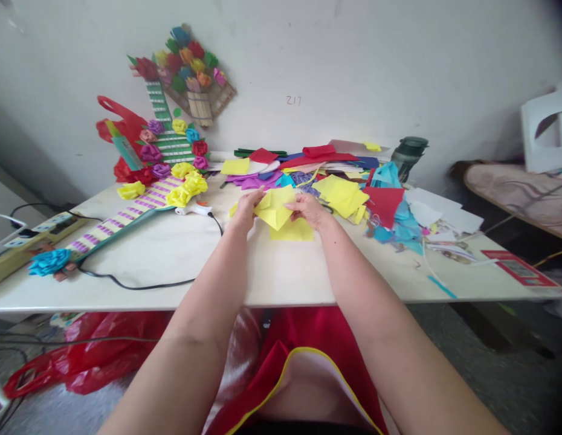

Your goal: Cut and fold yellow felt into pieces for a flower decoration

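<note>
Between my two hands is a creased piece of yellow paper (276, 207), raised a little above the white table (285, 278). My left hand (247, 209) pinches its left side, and my right hand (309, 209) pinches the right edge between thumb and fingers. Below it a flat yellow sheet (295, 231) lies on the table. To the right of my right hand rests a pile of yellow paper squares (342, 194). A bit of yellow also shows just left of my left hand, partly hidden by it.
At left lies a guitar-shaped craft piece (127, 214) with paper roses, beside a white glue gun (193, 209) and its black cable. Coloured paper (303, 160) is heaped at the back. Blue scraps (405, 220) and a dark green bottle (408, 156) stand right. A power strip (45, 232) sits far left.
</note>
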A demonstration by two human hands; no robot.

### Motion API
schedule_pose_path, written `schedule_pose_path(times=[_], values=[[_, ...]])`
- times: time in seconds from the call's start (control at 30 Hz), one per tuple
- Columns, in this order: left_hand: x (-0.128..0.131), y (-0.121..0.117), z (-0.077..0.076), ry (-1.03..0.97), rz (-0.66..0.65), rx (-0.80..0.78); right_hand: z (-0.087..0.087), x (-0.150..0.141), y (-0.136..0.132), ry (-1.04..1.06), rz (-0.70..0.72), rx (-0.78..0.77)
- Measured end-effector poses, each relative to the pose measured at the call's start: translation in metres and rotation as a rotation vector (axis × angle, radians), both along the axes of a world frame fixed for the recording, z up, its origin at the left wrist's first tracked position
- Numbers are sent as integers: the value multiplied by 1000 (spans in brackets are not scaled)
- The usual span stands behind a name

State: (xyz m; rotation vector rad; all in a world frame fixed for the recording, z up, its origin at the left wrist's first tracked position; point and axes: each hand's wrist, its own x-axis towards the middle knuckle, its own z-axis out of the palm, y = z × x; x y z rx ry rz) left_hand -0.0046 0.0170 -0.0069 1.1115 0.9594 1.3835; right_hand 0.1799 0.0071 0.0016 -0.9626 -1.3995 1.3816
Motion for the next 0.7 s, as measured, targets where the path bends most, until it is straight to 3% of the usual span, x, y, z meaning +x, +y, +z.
schedule_pose_path(times=[0.13, 0.37, 0.7], values=[[-4, -2, 0, 40, -88, 48, 4, 1, -4, -57, 13, -42], [-4, -3, 2, 106, -65, 64, 1, 2, 2, -4, -171, -7], [-5, -6, 4, 121, -160, 77, 4, 3, -2, -6, -133, -5]])
